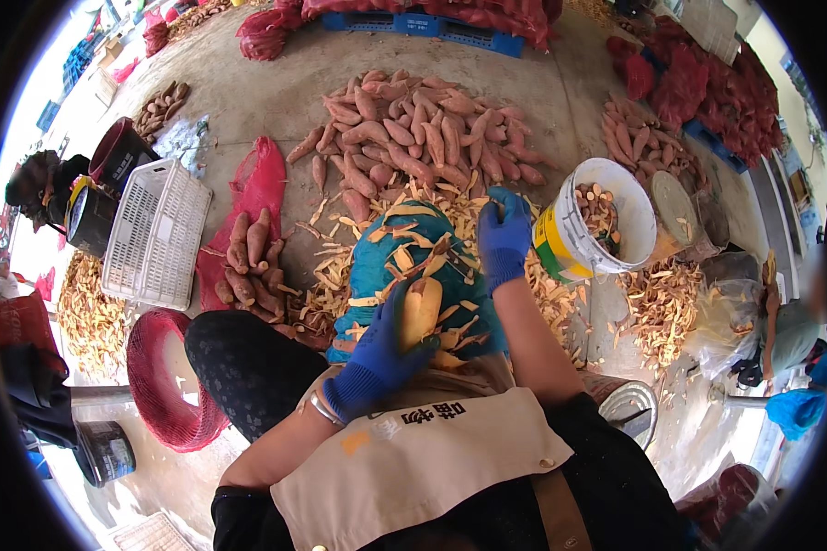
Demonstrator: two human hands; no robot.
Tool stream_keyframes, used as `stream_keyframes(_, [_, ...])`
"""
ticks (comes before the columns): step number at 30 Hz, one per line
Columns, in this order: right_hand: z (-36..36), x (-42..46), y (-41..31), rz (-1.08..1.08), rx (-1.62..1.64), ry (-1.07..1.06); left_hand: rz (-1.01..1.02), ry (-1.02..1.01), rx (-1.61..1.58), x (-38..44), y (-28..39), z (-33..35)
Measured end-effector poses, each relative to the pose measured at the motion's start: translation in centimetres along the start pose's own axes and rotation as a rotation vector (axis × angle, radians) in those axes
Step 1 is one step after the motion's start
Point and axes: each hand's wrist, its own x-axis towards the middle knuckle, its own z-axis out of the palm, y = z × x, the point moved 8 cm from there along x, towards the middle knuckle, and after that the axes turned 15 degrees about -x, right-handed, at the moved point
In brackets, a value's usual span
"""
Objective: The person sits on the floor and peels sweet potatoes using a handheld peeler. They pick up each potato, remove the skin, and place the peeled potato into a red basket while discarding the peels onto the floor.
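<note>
My left hand (380, 351), in a blue knit glove, grips a largely peeled sweet potato (422, 311) with pale yellow flesh above my lap. To its right, my right hand (503, 233) is raised in a matching glove with curled fingers; whether it holds a small tool is hidden. Teal cloth (413, 237) covers my lap and is strewn with peel strips (404, 259). Beyond it lies a large heap of unpeeled sweet potatoes (420, 131). A beige apron (420, 468) covers my front.
At right stands a white bucket (610, 213) with sweet potato pieces inside. A white plastic crate (157, 234) and a red mesh roll (172, 379) are at left. Sweet potatoes (253, 262) lie on a red mesh bag (258, 175). Another person (796, 337) is at far right.
</note>
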Motion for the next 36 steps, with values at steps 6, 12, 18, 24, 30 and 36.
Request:
stream_keyframes(6, [0.9, -2.7, -4.6, -0.257, 0.014, -0.055, 0.068, 0.011, 0.128, -0.9, 0.8, 0.9])
stream_keyframes(12, [0.6, -2.2, -0.7, 0.067, 0.291, -0.242, 0.029, 0.032, 0.528, -1.3, 2.2, 0.3])
stream_keyframes(18, [2.3, -1.4, 4.8, 0.008, -0.152, 0.052, 0.159, -0.015, 0.389, -1.3, 2.6, 0.1])
stream_keyframes(24, [4.1, -3.0, 1.0, 0.036, 0.132, -0.301, 0.106, -0.019, 0.376, -1.1, 1.5, 0.9])
stream_keyframes(30, [-0.1, -2.1, -0.7, 0.015, 0.258, -0.198, -0.011, 0.009, 0.286, -0.5, 1.8, 0.5])
stream_keyframes(36, [0.2, -0.5, -0.3, -0.188, -0.265, 0.078, -0.006, -0.048, 0.38, -0.7, 2.3, 0.7])
